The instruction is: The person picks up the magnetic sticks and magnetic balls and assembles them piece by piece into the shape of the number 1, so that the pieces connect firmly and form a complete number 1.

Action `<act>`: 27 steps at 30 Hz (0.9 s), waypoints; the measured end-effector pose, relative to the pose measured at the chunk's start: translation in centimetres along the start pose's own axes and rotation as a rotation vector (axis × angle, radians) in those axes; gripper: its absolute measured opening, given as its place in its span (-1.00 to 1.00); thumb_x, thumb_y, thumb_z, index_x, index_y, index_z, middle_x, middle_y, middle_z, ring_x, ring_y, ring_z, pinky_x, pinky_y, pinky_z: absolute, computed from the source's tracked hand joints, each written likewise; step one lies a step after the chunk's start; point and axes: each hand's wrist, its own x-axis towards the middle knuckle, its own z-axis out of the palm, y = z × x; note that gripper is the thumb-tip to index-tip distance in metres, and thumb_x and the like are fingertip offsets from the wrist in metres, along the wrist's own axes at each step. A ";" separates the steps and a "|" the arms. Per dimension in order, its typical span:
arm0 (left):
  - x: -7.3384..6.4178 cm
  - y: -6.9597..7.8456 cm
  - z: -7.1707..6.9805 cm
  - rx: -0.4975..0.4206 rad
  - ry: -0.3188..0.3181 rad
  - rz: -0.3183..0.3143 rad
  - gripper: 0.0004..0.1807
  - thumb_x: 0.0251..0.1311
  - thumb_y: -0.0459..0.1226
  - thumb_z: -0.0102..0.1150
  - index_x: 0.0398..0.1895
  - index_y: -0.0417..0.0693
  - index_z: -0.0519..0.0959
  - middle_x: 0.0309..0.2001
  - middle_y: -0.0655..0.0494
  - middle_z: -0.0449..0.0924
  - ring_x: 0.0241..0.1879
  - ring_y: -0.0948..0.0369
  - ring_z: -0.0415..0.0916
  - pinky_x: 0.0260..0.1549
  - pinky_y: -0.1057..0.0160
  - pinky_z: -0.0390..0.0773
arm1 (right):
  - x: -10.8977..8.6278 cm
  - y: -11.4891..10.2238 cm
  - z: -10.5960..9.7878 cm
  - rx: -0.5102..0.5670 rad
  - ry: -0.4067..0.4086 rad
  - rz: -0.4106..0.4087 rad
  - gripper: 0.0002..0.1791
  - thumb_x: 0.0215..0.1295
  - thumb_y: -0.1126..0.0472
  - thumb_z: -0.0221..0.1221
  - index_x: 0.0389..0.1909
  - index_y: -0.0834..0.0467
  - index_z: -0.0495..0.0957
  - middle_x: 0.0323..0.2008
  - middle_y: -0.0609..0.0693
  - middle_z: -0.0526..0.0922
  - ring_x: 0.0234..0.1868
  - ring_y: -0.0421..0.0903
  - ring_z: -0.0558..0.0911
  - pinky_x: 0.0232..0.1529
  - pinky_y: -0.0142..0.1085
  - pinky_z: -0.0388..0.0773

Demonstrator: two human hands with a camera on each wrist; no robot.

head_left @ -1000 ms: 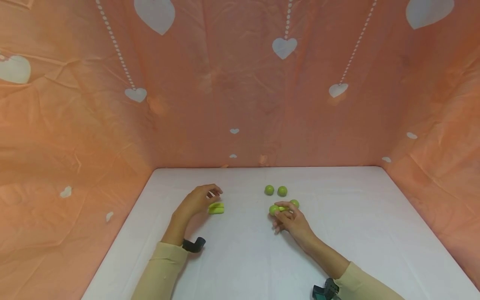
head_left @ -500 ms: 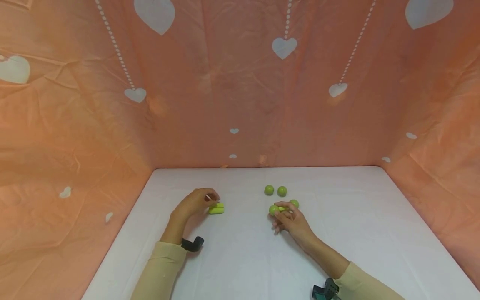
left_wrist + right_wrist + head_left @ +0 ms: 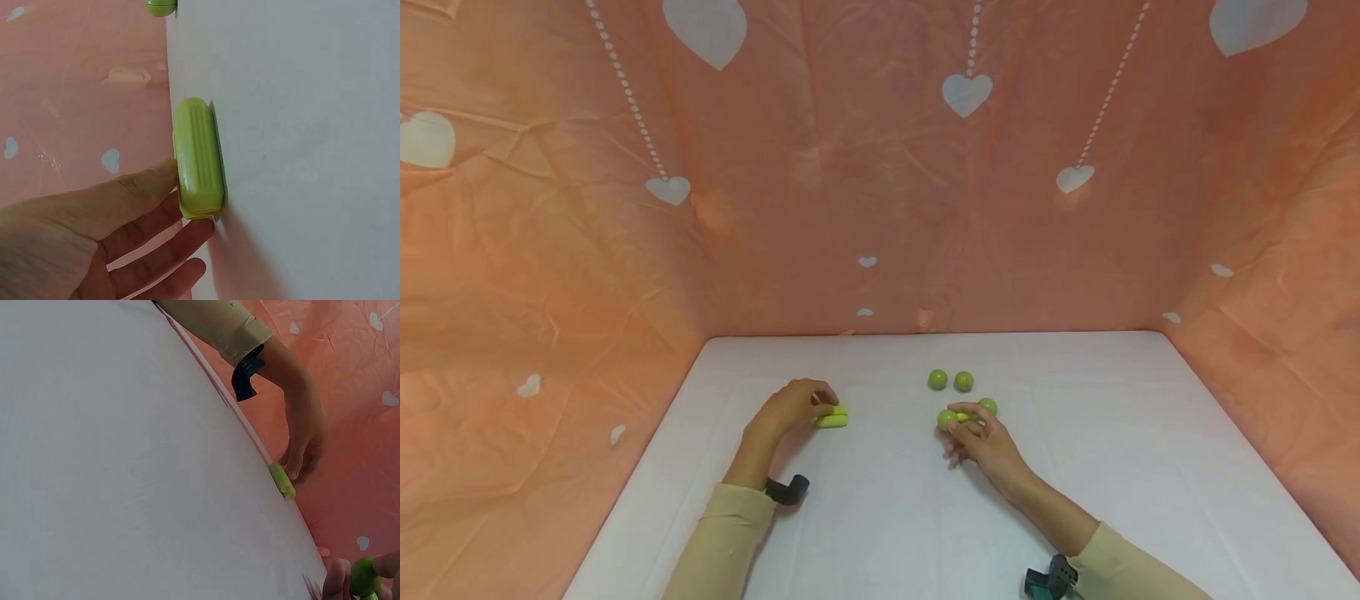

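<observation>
Centre-left, the left hand (image 3: 793,407) touches a yellow-green oblong bar (image 3: 840,411), grip unclear. Centre-right, the right hand (image 3: 988,446) pinches a green ball (image 3: 947,420).

The place where I stand is enclosed like a booth. Wrinkled orange sheets (image 3: 805,208) rise on three sides of a white table (image 3: 880,517), and they are decorated with pale hearts (image 3: 967,95), some of them hanging at the end of dotted lines (image 3: 974,37). Whether this belongs to a home, an office or a lab, I cannot say with certainty.
</observation>
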 end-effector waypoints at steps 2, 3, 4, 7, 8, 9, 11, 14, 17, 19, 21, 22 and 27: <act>0.0 0.0 0.0 0.007 -0.001 -0.001 -0.93 0.20 -0.19 0.26 -0.27 0.16 0.67 -0.24 0.20 0.64 -0.16 0.19 0.52 -0.13 0.07 0.47 | 0.0 0.0 0.0 0.002 0.006 0.003 -0.50 0.34 0.08 0.17 0.23 0.10 0.31 -0.15 0.34 0.63 -0.40 -0.07 0.66 -0.32 -0.23 0.64; 0.0 0.0 0.0 0.009 -0.002 -0.003 -0.93 0.20 -0.19 0.26 -0.27 0.15 0.67 -0.24 0.20 0.64 -0.17 0.19 0.52 -0.13 0.07 0.47 | 0.0 -0.1 0.0 0.001 0.008 0.004 -0.51 0.34 0.08 0.17 0.23 0.10 0.31 -0.15 0.34 0.63 -0.40 -0.07 0.66 -0.32 -0.23 0.64; 0.1 0.0 0.0 0.007 -0.001 -0.005 -0.93 0.19 -0.19 0.27 -0.27 0.15 0.68 -0.25 0.20 0.64 -0.17 0.19 0.51 -0.12 0.06 0.48 | 0.0 -0.1 0.1 0.002 0.010 0.007 -0.51 0.34 0.09 0.17 0.23 0.10 0.31 -0.15 0.34 0.63 -0.40 -0.07 0.66 -0.32 -0.23 0.64; 0.1 0.0 0.1 0.002 -0.002 -0.018 -0.93 0.19 -0.19 0.27 -0.28 0.15 0.69 -0.25 0.20 0.63 -0.18 0.20 0.51 -0.12 0.08 0.49 | 0.0 -0.1 0.1 0.004 0.014 0.009 -0.50 0.34 0.09 0.17 0.24 0.10 0.31 -0.15 0.34 0.63 -0.39 -0.07 0.66 -0.32 -0.24 0.64; 0.2 0.0 0.1 0.000 -0.002 -0.023 -0.93 0.19 -0.19 0.28 -0.28 0.15 0.69 -0.26 0.20 0.63 -0.19 0.20 0.52 -0.13 0.09 0.50 | 0.0 -0.1 0.1 0.001 0.013 0.010 -0.50 0.34 0.09 0.17 0.24 0.10 0.31 -0.15 0.33 0.63 -0.39 -0.07 0.66 -0.32 -0.24 0.64; 0.2 -0.1 0.2 0.001 0.000 -0.025 -0.93 0.18 -0.19 0.28 -0.28 0.14 0.69 -0.26 0.21 0.63 -0.19 0.21 0.52 -0.13 0.10 0.50 | 0.0 -0.1 0.0 -0.001 0.012 0.010 -0.49 0.34 0.08 0.17 0.24 0.11 0.30 -0.14 0.33 0.63 -0.39 -0.07 0.66 -0.31 -0.24 0.64; 0.3 -0.2 0.3 0.004 0.000 -0.033 -0.93 0.18 -0.18 0.28 -0.28 0.15 0.69 -0.26 0.21 0.63 -0.20 0.22 0.52 -0.13 0.12 0.50 | 0.0 0.0 0.0 -0.005 0.009 0.009 -0.48 0.34 0.08 0.17 0.25 0.12 0.30 -0.14 0.33 0.64 -0.38 -0.07 0.66 -0.31 -0.24 0.64; 0.4 -0.4 0.5 0.009 0.001 -0.040 -0.93 0.19 -0.17 0.28 -0.29 0.15 0.69 -0.27 0.22 0.63 -0.20 0.23 0.52 -0.13 0.13 0.51 | 0.1 0.2 -0.1 -0.012 0.006 0.010 -0.47 0.35 0.07 0.16 0.26 0.14 0.29 -0.13 0.33 0.64 -0.38 -0.07 0.66 -0.31 -0.24 0.64; 0.5 -0.4 0.5 0.017 0.005 -0.043 -0.93 0.20 -0.16 0.27 -0.28 0.15 0.68 -0.27 0.21 0.63 -0.21 0.23 0.51 -0.14 0.13 0.51 | 0.2 0.3 -0.1 -0.016 0.008 0.012 -0.47 0.35 0.07 0.16 0.26 0.14 0.29 -0.14 0.33 0.64 -0.37 -0.06 0.66 -0.31 -0.24 0.64; 0.5 -0.4 0.6 0.025 0.010 -0.042 -0.93 0.20 -0.15 0.26 -0.27 0.14 0.67 -0.27 0.21 0.62 -0.21 0.23 0.52 -0.14 0.13 0.51 | 0.2 0.3 -0.1 -0.018 0.009 0.012 -0.48 0.34 0.07 0.16 0.25 0.13 0.30 -0.16 0.34 0.63 -0.38 -0.06 0.66 -0.31 -0.23 0.64; 0.5 -0.3 0.6 0.030 0.014 -0.041 -0.91 0.21 -0.15 0.25 -0.26 0.13 0.67 -0.26 0.20 0.62 -0.22 0.22 0.52 -0.16 0.12 0.51 | 0.2 0.3 -0.1 -0.018 0.009 0.012 -0.49 0.35 0.08 0.16 0.24 0.13 0.30 -0.16 0.34 0.63 -0.38 -0.06 0.66 -0.31 -0.23 0.64; 0.5 -0.3 0.6 0.028 0.016 -0.041 -0.91 0.22 -0.15 0.25 -0.25 0.12 0.67 -0.26 0.19 0.62 -0.22 0.22 0.52 -0.16 0.12 0.52 | 0.2 0.3 -0.1 -0.017 0.008 0.012 -0.50 0.35 0.08 0.16 0.24 0.13 0.30 -0.16 0.34 0.63 -0.38 -0.06 0.66 -0.31 -0.23 0.64; 0.3 0.1 0.4 0.037 0.037 -0.035 -0.87 0.24 -0.14 0.22 -0.21 0.09 0.65 -0.24 0.17 0.62 -0.21 0.20 0.52 -0.15 0.09 0.52 | 0.2 0.2 -0.1 -0.009 0.003 0.012 -0.50 0.35 0.09 0.15 0.24 0.14 0.30 -0.15 0.34 0.64 -0.39 -0.06 0.66 -0.31 -0.23 0.64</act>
